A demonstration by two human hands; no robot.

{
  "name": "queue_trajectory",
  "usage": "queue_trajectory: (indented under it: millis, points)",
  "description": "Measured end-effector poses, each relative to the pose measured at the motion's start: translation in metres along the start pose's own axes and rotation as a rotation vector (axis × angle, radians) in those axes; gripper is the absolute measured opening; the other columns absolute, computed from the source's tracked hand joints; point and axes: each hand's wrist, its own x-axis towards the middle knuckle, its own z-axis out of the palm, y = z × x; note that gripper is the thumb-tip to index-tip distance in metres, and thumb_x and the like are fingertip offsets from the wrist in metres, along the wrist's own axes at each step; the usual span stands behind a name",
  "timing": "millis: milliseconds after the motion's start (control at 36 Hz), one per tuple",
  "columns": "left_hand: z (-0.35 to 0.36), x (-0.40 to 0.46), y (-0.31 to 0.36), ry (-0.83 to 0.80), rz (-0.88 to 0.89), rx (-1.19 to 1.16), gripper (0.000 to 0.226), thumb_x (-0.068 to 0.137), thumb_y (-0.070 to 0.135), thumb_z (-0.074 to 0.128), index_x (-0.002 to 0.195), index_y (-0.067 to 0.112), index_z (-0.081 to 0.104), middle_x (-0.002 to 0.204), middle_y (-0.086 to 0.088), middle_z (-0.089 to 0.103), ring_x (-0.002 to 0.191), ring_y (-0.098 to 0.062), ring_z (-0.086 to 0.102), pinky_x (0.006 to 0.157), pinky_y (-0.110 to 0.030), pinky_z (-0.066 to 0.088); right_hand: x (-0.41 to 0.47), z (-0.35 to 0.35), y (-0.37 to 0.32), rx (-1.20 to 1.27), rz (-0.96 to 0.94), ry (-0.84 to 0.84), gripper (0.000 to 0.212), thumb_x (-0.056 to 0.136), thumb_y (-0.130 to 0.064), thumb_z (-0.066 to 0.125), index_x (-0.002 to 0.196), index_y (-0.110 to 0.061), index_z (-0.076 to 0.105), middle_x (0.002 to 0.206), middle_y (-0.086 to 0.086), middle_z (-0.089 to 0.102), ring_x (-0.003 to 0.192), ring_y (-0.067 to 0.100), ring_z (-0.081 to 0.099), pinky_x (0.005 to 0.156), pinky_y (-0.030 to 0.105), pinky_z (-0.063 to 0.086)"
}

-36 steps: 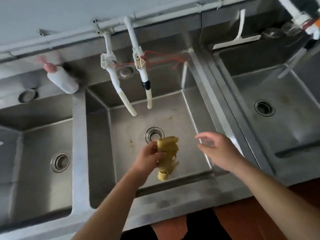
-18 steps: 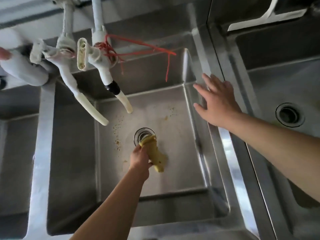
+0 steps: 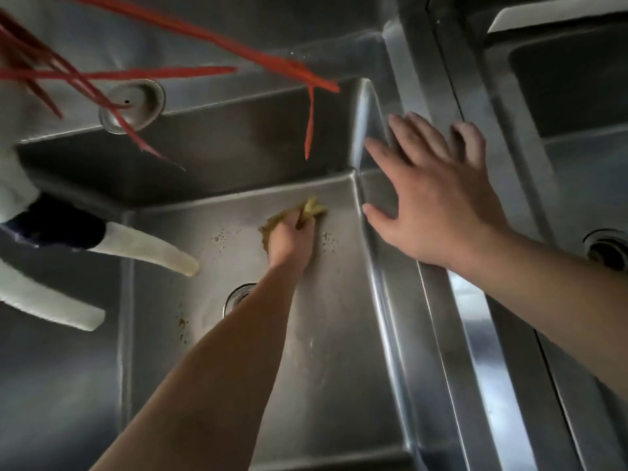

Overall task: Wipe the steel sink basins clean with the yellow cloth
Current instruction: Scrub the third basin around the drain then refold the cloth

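Observation:
My left hand (image 3: 292, 241) reaches deep into the middle steel basin (image 3: 339, 334) and grips the crumpled yellow cloth (image 3: 311, 209), pressing it on the basin floor near the far right corner. Brown specks lie on the floor beside the cloth and near the drain (image 3: 238, 295), which my left forearm partly hides. My right hand (image 3: 438, 195) lies flat with fingers spread on the steel divider (image 3: 475, 334) between the middle and right basins.
Two white tap spouts (image 3: 149, 248) hang at the left over the basin, with red strings (image 3: 238, 45) dangling across the top. A round steel plug (image 3: 136, 100) sits on the back ledge. The right basin's drain (image 3: 608, 249) shows at the right edge.
My left hand has carried the cloth from beside the drain to the far right corner of the basin floor. My right hand has settled on the divider. My head has moved lower and closer.

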Motion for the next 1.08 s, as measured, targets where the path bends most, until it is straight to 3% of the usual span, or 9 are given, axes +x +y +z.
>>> queue_trajectory:
  millis: [83,278,444,556,639,722,806,917,1083]
  points:
    - [0.025,0.001,-0.004,-0.085,0.105,0.259,0.040,0.099,0.035,0.046,0.136,0.023,0.057,0.144,-0.005,0.053,0.133,-0.029,0.045,0.111,-0.034,0.032,0.000,0.000,0.000,0.004,0.001,0.017,0.077,0.082,-0.062,0.041,0.149,-0.025,0.032,0.160,0.009,0.027,0.149,0.024,0.021,0.115,0.058,0.014]
    - [0.038,-0.060,-0.023,-0.170,0.321,0.374,0.040,0.101,0.028,0.047,0.140,0.022,0.055,0.150,0.000,0.048,0.144,-0.024,0.036,0.117,-0.037,0.024,-0.001,-0.002,-0.002,-0.028,0.013,0.007,0.078,0.084,-0.058,0.045,0.152,-0.024,0.027,0.161,0.011,0.024,0.150,0.025,0.021,0.116,0.059,0.016]
    - [0.027,-0.134,-0.045,-0.165,0.576,0.468,0.036,0.071,0.021,0.084,0.106,0.019,0.077,0.110,0.002,0.074,0.107,-0.024,0.070,0.083,-0.040,0.058,-0.001,-0.002,-0.003,-0.034,0.024,-0.007,0.071,0.084,-0.054,0.046,0.148,-0.023,0.036,0.162,0.010,0.023,0.150,0.024,0.019,0.117,0.058,0.014]
    - [0.018,-0.152,-0.043,-0.325,0.144,0.447,0.020,0.090,0.040,0.055,0.100,0.027,0.066,0.094,0.003,0.072,0.084,-0.027,0.068,0.063,-0.028,0.045,-0.002,-0.003,-0.005,-0.006,0.034,-0.006,0.067,0.084,-0.049,0.047,0.145,-0.022,0.042,0.162,0.010,0.023,0.151,0.023,0.018,0.118,0.058,0.011]
    - [0.006,-0.139,-0.036,-0.250,-0.244,-0.098,0.015,0.083,0.037,0.061,0.079,0.027,0.072,0.061,0.006,0.066,0.058,-0.010,0.059,0.055,-0.024,0.043,-0.002,-0.004,-0.006,0.005,0.040,-0.005,0.066,0.083,-0.046,0.049,0.143,-0.020,0.044,0.162,0.010,0.023,0.151,0.023,0.018,0.118,0.058,0.011]
    - [-0.009,-0.109,-0.027,-0.010,-0.478,-0.514,0.018,0.088,0.017,0.063,0.076,0.023,0.076,0.056,0.012,0.062,0.062,-0.011,0.052,0.060,-0.026,0.043,-0.003,-0.004,-0.006,0.002,0.029,-0.008,0.064,0.083,-0.044,0.049,0.141,-0.018,0.046,0.161,0.012,0.025,0.150,0.025,0.019,0.118,0.059,0.012]
    - [-0.020,-0.071,-0.010,0.235,-0.444,-0.604,0.022,0.088,0.021,0.058,0.073,0.021,0.073,0.059,0.006,0.061,0.064,-0.020,0.050,0.060,-0.032,0.042,-0.003,-0.005,-0.006,-0.002,0.022,-0.008,0.061,0.083,-0.043,0.048,0.137,-0.017,0.050,0.160,0.013,0.026,0.150,0.026,0.020,0.117,0.060,0.014]
    - [-0.020,-0.009,0.025,0.505,-0.343,-0.591,0.025,0.091,0.018,0.053,0.103,0.012,0.074,0.087,-0.008,0.073,0.086,-0.030,0.066,0.078,-0.040,0.052,-0.003,-0.004,-0.006,0.017,0.024,0.007,0.059,0.082,-0.040,0.050,0.135,-0.015,0.052,0.160,0.013,0.028,0.150,0.025,0.022,0.117,0.059,0.014]
    - [0.027,0.048,0.064,0.195,-0.217,-0.195,0.028,0.094,0.026,0.052,0.113,0.016,0.071,0.114,-0.011,0.071,0.112,-0.031,0.061,0.098,-0.033,0.046,-0.003,-0.005,-0.005,0.010,0.022,-0.011,0.063,0.082,-0.042,0.045,0.139,-0.016,0.048,0.161,0.013,0.025,0.151,0.026,0.019,0.117,0.061,0.013]
